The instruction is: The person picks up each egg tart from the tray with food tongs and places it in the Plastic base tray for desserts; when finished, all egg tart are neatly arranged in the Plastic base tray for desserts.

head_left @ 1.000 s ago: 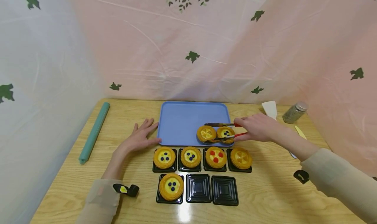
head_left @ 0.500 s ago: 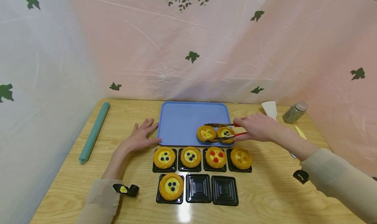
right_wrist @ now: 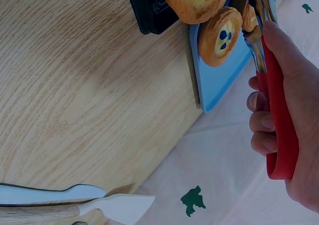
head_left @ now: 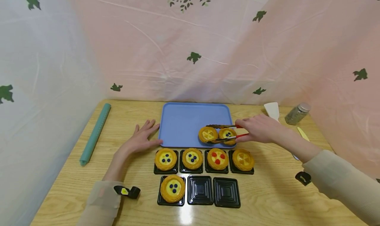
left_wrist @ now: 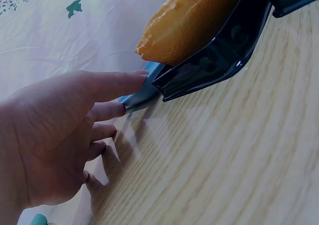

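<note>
Red-handled tongs (right_wrist: 279, 105), long axis crosswise, tips leftward over blue tray (head_left: 181, 120), right hand (head_left: 261, 128) clamped round them, left hand (head_left: 142, 137) spread.

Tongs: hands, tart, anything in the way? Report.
Right hand grips tongs. Left hand at left edge of blue tray. Tongs flank berryless tart. Possibly in the way: blue-dotted tart beside it.

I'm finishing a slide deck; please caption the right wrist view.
Right grip holding red-handled tongs over a blue tray with a blue-dotted tart near its rim.
</note>
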Tool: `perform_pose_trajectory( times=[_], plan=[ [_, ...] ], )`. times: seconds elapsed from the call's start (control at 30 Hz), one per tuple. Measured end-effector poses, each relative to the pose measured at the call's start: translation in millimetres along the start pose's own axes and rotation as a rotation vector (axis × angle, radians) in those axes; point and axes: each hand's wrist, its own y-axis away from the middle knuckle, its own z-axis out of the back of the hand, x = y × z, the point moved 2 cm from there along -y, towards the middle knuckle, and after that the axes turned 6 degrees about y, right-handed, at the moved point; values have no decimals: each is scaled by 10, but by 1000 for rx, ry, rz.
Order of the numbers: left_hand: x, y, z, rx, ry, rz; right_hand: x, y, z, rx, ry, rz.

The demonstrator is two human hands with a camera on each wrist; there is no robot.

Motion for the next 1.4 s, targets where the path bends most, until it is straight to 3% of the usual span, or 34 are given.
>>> perform_pose_trajectory(
  times=[0.77, 1.1, 1.4],
  plan=[
    [12, 3, -7, -2, -12, -4, 1, 9, 61, -45, 31, 13],
    [36, 0, -18, 2, -8, 6, 25, 88, 340, -79, 36, 12],
    [41, -9, -15, 0, -17, 9, 242, 271, 527, -105, 25, 18]
  ],
)
